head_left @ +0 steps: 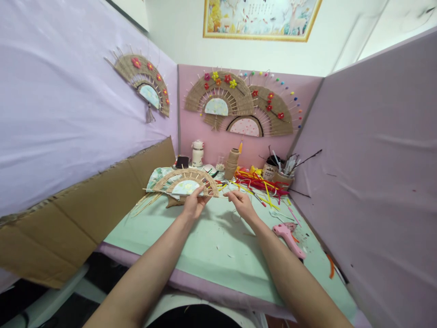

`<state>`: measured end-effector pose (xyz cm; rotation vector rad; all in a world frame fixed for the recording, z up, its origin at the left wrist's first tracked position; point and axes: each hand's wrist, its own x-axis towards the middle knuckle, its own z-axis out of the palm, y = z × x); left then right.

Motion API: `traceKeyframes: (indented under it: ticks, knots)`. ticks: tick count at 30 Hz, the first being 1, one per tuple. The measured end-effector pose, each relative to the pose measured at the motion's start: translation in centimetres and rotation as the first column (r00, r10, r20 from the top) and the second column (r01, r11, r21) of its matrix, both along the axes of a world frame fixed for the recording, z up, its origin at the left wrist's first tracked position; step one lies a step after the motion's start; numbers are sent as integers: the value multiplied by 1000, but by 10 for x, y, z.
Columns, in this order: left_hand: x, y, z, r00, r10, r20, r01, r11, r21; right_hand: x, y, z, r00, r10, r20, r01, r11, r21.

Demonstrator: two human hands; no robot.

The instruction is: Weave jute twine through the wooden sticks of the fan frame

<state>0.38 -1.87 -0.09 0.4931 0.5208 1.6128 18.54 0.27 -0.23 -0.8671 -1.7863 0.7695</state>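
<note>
My left hand [197, 203] grips a woven twine fan [208, 182] by its lower edge, thumb on the pale blue flowered half-circle [186, 187] at its centre. Thin sticks poke out from the fan's rim and its left end. To the right, my right hand [240, 202] has its fingers pinched together at the end of a thin stick or strand that reaches out from the fan's right corner; which of the two it is, I cannot make out. A loose loop of thin twine [236, 217] hangs below that hand.
A pink glue gun [289, 239] lies on the green tabletop [218, 259] at right. Behind the hands are a twine cone [232, 163], red and yellow pipe cleaners [261, 182], a white bottle [197, 153] and a pot of sticks [284, 176]. Cardboard [85, 209] lines the left side; finished fans [221, 93] hang behind.
</note>
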Motion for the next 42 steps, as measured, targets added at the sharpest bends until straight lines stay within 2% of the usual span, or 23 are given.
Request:
traceKeyframes:
  ticks: [3,6,11,14,18,25,28,37,40,42]
  knots:
    - [1,-1,1,1000,16,-1,-16,1000,14,-7,-3,-4,998,44,-43,-52,982,-180]
    - [1,-2,1,1000,8,-16,-8,999,38,-16,-8,-9,987,93,-132,-131,940,-316]
    - [3,-4,0,996,-53,-78,61,992,107,-26,-13,-11,926,97,-365,-263,860,-438]
    - [3,-4,0,993,-52,-107,65,991,117,-27,-13,-11,898,65,-436,-287,837,-466]
    - [4,-7,2,988,-69,-136,85,989,121,-27,-13,-11,894,30,-447,-266,839,-476]
    - [7,-12,1,947,-228,-226,249,966,72,-25,-14,-9,906,77,-416,-257,881,-398]
    - [8,-11,0,931,-264,-252,283,958,40,-26,-14,-9,921,79,-382,-241,884,-399]
    - [9,-9,-1,960,-121,-252,151,983,104,-31,-16,-18,958,59,-282,-197,847,-494]
    - [9,-7,-2,969,-75,-235,104,988,114,-29,-17,-18,984,87,-157,-146,899,-412]
    - [9,-6,-3,973,-45,-226,71,991,112,-27,-19,-16,995,99,-13,-99,963,-249]
